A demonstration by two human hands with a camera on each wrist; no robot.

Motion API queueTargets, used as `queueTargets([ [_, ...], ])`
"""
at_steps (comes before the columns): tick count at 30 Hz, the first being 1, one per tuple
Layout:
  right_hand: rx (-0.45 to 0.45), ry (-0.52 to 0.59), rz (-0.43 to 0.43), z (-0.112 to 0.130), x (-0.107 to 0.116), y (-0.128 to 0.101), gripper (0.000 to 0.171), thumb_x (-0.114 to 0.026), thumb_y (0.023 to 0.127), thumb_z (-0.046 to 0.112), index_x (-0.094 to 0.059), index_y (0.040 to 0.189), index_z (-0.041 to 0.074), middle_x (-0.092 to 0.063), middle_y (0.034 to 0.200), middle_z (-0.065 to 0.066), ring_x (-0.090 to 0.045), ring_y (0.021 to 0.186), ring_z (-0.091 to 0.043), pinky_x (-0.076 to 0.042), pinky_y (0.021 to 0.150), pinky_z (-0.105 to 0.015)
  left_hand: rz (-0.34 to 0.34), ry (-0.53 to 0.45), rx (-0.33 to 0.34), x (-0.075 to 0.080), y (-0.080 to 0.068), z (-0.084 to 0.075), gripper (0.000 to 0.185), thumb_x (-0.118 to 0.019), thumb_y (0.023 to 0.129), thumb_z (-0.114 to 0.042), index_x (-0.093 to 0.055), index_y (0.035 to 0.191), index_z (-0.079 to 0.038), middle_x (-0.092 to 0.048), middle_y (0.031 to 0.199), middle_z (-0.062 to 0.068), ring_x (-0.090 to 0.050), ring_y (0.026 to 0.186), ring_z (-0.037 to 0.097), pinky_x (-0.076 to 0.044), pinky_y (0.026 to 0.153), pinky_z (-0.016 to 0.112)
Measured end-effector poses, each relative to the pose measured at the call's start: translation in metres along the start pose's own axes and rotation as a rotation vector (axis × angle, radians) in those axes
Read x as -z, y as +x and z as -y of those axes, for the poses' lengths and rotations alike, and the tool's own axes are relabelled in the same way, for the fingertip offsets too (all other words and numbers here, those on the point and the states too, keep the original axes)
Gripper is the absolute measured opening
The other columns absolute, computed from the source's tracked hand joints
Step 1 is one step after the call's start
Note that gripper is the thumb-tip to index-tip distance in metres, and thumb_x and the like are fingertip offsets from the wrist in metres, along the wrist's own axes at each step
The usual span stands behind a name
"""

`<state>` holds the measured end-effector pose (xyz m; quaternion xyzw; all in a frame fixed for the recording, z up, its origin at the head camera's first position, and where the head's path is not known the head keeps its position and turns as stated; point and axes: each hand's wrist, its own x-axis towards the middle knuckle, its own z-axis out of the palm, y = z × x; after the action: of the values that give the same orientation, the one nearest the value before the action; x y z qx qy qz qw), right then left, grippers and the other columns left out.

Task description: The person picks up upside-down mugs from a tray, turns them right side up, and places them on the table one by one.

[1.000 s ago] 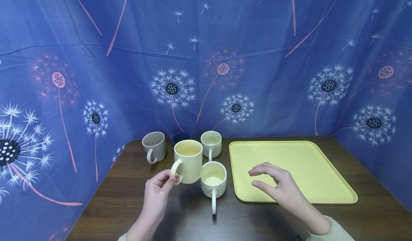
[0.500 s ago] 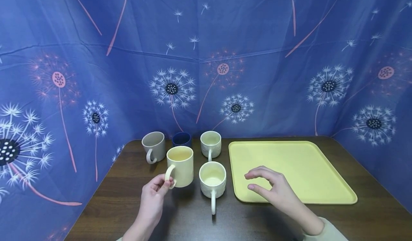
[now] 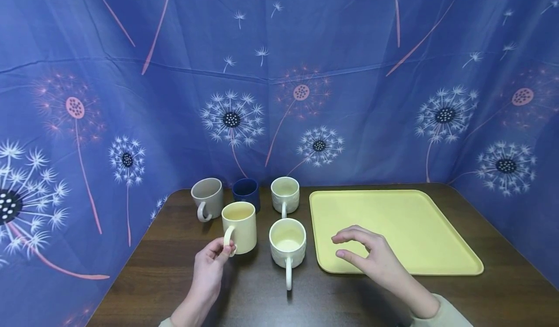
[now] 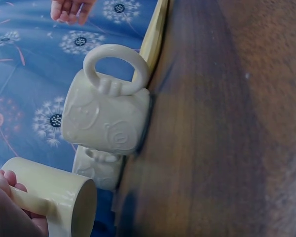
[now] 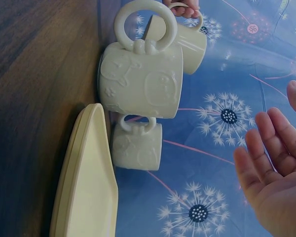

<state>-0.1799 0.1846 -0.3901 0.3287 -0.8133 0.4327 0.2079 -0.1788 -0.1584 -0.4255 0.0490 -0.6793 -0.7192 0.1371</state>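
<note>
My left hand (image 3: 208, 268) pinches the handle of a plain pale yellow mug (image 3: 242, 225) between thumb and fingers. The mug is upright, and its underside shows raised off the table in the left wrist view. Just right of it stands a cream embossed mug (image 3: 288, 242), handle toward me. A matching embossed mug (image 3: 286, 194) stands behind. Farther left are a grey mug (image 3: 208, 197) and a dark blue mug (image 3: 246, 191), partly hidden by the yellow one. My right hand (image 3: 371, 252) hovers over the near left part of a yellow tray (image 3: 436, 239), fingers loosely curved, holding nothing.
The flat, low-rimmed tray takes up the right side of the brown wooden table (image 3: 262, 302). A blue dandelion-print cloth (image 3: 367, 89) hangs behind the table and along both sides.
My left hand's yellow mug has moved left and lower, away from the front embossed mug, uncovering the dark blue mug. My right hand has shifted slightly left.
</note>
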Motion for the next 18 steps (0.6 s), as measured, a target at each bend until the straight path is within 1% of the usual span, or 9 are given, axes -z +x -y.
queueTargets([
  [5, 0.006, -0.008, 0.000, -0.001, -0.001, 0.000, 0.035, -0.077, 0.075, 0.007, -0.067, 0.103, 0.026, -0.067, 0.098, 0.012, -0.062, 0.094, -0.005, -0.043, 0.087, -0.013, -0.007, 0.018, 0.028, -0.002, 0.001, 0.005, 0.016, -0.056, 0.088, 0.008, -0.059, 0.100, 0.017, -0.066, 0.083, 0.006, -0.061, 0.078, 0.007, -0.048, 0.075, 0.021],
  [10, 0.043, -0.025, -0.037, -0.003, -0.004, -0.001, 0.037, -0.079, 0.071, 0.002, -0.068, 0.101, 0.020, -0.068, 0.095, 0.005, -0.062, 0.092, -0.008, -0.040, 0.088, -0.010, -0.015, 0.032, 0.050, -0.004, 0.001, 0.009, 0.016, -0.056, 0.088, 0.008, -0.060, 0.100, 0.016, -0.067, 0.085, 0.011, -0.061, 0.078, 0.007, -0.049, 0.076, 0.022],
  [12, 0.052, -0.037, -0.052, -0.005, -0.005, -0.002, 0.038, -0.080, 0.068, 0.000, -0.069, 0.100, 0.018, -0.068, 0.093, 0.002, -0.062, 0.090, -0.009, -0.039, 0.088, -0.008, -0.014, 0.042, 0.051, -0.004, 0.001, 0.010, 0.015, -0.056, 0.088, 0.007, -0.060, 0.100, 0.015, -0.067, 0.087, 0.012, -0.061, 0.078, 0.007, -0.049, 0.076, 0.022],
  [18, 0.054, -0.069, -0.064, -0.008, -0.006, -0.003, 0.039, -0.080, 0.066, -0.002, -0.069, 0.098, 0.017, -0.068, 0.091, 0.002, -0.063, 0.087, -0.009, -0.038, 0.087, -0.007, -0.011, 0.068, 0.051, -0.004, 0.000, 0.015, 0.015, -0.058, 0.087, 0.006, -0.062, 0.099, 0.015, -0.068, 0.088, 0.013, -0.062, 0.079, 0.006, -0.049, 0.076, 0.019],
])
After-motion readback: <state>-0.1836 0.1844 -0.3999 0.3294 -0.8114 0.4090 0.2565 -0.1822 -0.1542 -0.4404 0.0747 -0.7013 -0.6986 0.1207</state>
